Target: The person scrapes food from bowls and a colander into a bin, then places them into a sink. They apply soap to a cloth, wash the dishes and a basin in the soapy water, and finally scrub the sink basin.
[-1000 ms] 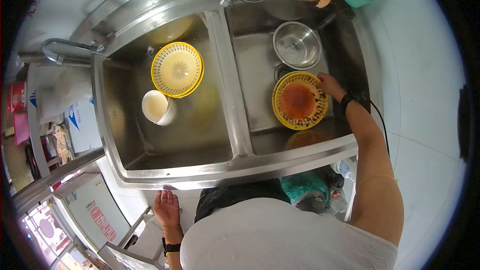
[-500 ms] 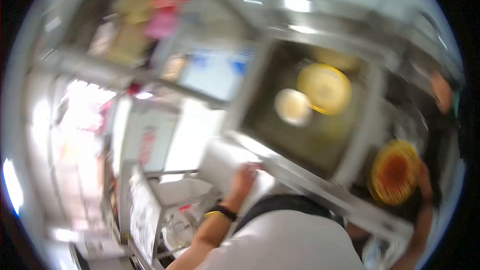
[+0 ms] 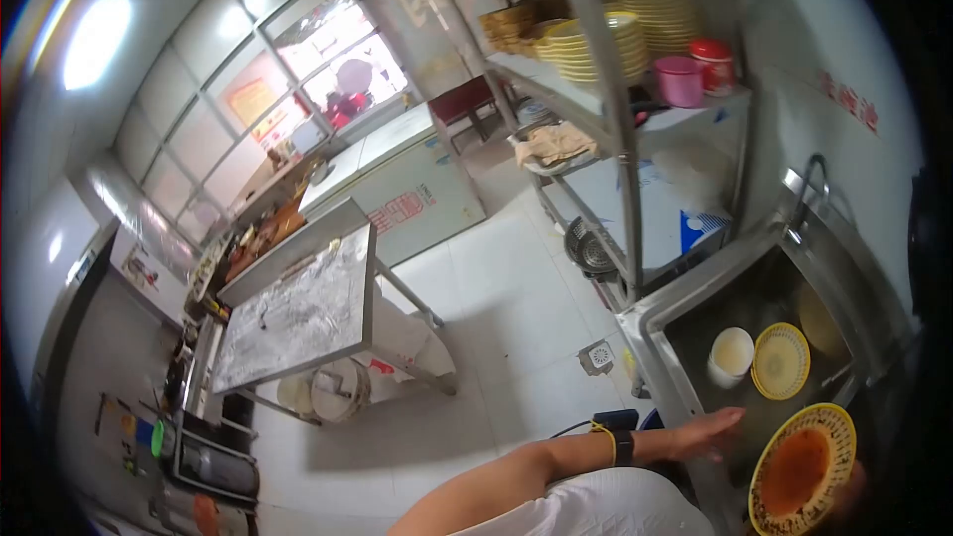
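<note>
My left hand [image 3: 707, 434] reaches over the near edge of the steel sink [image 3: 685, 377], fingers stretched out and nothing in it. At the lower right my right hand [image 3: 850, 488], partly hidden, grips the rim of a yellow patterned bowl [image 3: 802, 471] with a reddish-orange residue inside. The bowl is tilted and held above the sink's near side. Within the sink basin lie a white bowl [image 3: 732, 355] and a yellow-rimmed bowl [image 3: 781, 361]. A faucet [image 3: 794, 189] stands at the sink's back edge.
A metal rack [image 3: 620, 129] beyond the sink holds stacked yellow plates [image 3: 596, 48], a pink container [image 3: 679, 81] and a red container [image 3: 712, 65]. A floured steel table [image 3: 298, 313] stands at left, before a white freezer [image 3: 397, 189]. A drain [image 3: 599, 357] is in the tiled floor.
The view has swung left and up, bringing the room into sight. My left hand has moved from beside the sink to over its edge. The yellow bowl remains in my right hand.
</note>
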A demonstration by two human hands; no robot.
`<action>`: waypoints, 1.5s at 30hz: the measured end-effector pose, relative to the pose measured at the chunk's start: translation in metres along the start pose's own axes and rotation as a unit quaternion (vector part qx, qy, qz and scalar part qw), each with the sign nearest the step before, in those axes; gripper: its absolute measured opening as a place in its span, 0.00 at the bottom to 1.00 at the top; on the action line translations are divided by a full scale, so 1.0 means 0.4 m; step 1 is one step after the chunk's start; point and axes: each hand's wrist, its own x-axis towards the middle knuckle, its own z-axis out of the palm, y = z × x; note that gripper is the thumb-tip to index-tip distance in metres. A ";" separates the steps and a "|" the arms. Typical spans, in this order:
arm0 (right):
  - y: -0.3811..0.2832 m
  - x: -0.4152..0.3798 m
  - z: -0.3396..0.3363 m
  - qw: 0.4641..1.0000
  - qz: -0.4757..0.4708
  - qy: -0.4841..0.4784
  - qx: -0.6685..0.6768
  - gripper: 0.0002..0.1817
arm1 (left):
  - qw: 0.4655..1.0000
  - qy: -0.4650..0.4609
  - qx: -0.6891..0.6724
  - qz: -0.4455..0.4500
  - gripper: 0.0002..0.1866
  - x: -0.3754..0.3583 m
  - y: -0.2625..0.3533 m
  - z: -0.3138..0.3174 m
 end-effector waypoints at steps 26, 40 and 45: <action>-0.357 0.544 1.051 0.965 -0.014 -0.146 0.215 0.11 | 0.944 0.181 -0.125 0.246 0.17 -0.558 0.236 -0.530; -0.342 0.641 1.150 0.955 0.273 0.021 0.112 0.07 | 0.957 0.103 -0.222 0.155 0.26 -0.547 0.213 -0.515; -0.351 0.608 1.207 0.945 -0.006 -0.139 -0.295 0.10 | 0.976 0.049 -0.197 0.073 0.28 -0.546 0.209 -0.514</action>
